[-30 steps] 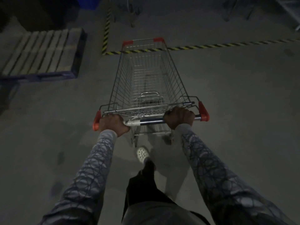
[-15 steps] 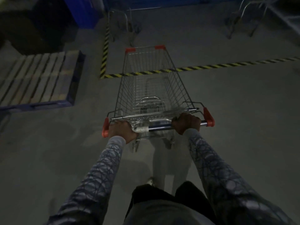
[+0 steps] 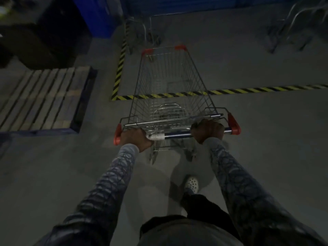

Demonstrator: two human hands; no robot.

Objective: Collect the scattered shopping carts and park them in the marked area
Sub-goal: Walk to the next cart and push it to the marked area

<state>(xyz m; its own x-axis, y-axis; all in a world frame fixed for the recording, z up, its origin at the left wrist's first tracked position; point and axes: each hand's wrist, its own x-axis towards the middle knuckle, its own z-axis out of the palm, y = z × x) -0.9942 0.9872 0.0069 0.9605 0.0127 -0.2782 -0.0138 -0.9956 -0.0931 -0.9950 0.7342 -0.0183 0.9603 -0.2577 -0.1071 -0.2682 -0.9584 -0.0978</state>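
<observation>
A silver wire shopping cart w/ red corner caps (image 3: 174, 103) stands on the grey concrete floor (image 3: 266, 148), right in front of the person & in the middle of the view. Its long way runs straight away from the person. The narrow front end w/ two red caps points far off, a bit to the left, at the marked area. The wide back end is close to the person.

The left hand (image 3: 135, 139) is wrapped round the left end of the blue handle bar (image 3: 177, 134), fingers curled over the top, next to a patch of white tape (image 3: 156, 136). The right hand (image 3: 207, 130) grips the right end the same way, knuckles up.

Inside the basket only wire shows, w/ the floor seen thru it. A yellow & black striped floor line (image 3: 257, 90) runs across behind the wire, approx. half way along the basket. It meets a 2nd striped line (image 3: 119, 68) at a corner left of the cart.

Past the corner, inside the lines, is a blurry metal cart frame (image 3: 143, 32). More metal frames (image 3: 292, 27) sit far right. A wooden slat pallet (image 3: 40, 98) lies to the left, w/ a dark box (image 3: 44, 32) & a blue wall (image 3: 99, 15) behind it. A white shoe w/ holes (image 3: 191, 182) steps under the handle.
</observation>
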